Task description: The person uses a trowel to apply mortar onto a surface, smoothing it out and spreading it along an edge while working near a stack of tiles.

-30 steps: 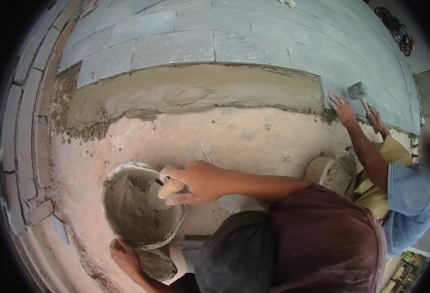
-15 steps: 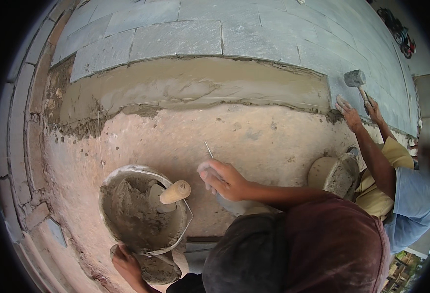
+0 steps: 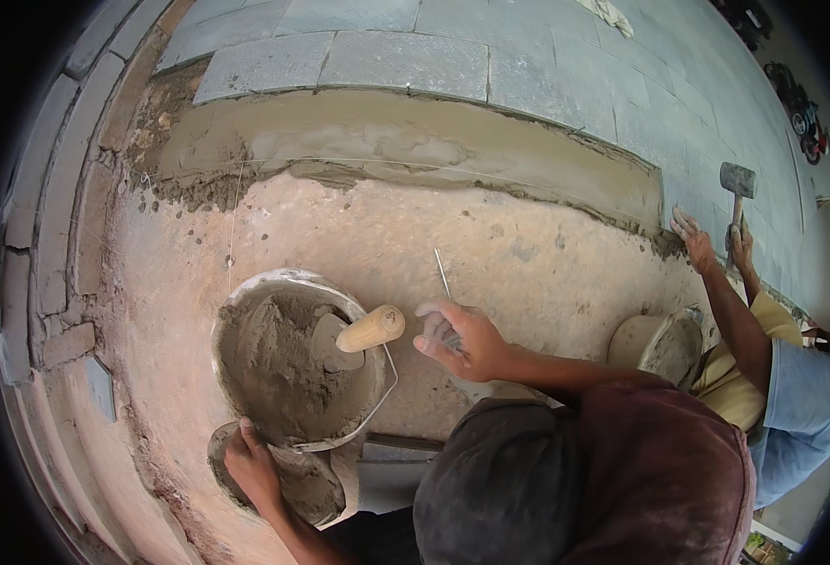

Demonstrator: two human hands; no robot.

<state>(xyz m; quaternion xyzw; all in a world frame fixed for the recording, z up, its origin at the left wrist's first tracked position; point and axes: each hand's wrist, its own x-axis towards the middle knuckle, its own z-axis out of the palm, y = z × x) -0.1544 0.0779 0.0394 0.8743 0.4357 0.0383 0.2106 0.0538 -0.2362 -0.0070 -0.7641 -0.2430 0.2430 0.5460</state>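
Note:
My left hand (image 3: 252, 463) has its fingers closed over the rim of a small mortar-smeared container (image 3: 313, 485). Just beyond it stands a larger round bucket (image 3: 297, 438) of grey wet mortar (image 3: 278, 363). A trowel (image 3: 374, 329) rests in that mortar, its blade partly sunk and its wooden handle leaning out over the right rim. To the right of the handle, apart from it, my right hand (image 3: 464, 339) hovers with loosely curled fingers and the thumb apart. A thin metal rod (image 3: 442, 271) shows beyond its fingers; whether it touches them I cannot tell.
A smoothed mortar strip (image 3: 434, 137) runs along the grey slabs (image 3: 406, 64), with a taut string (image 3: 471, 172) over its near edge. A co-worker at right holds a mallet (image 3: 738, 179); another bucket (image 3: 671, 345) is nearby. Brick edging (image 3: 78, 188) lies left.
The view has shifted and turned a little. My right thumb and forefinger look farther apart. My left hand stays on the small container, and the trowel remains in the bucket.

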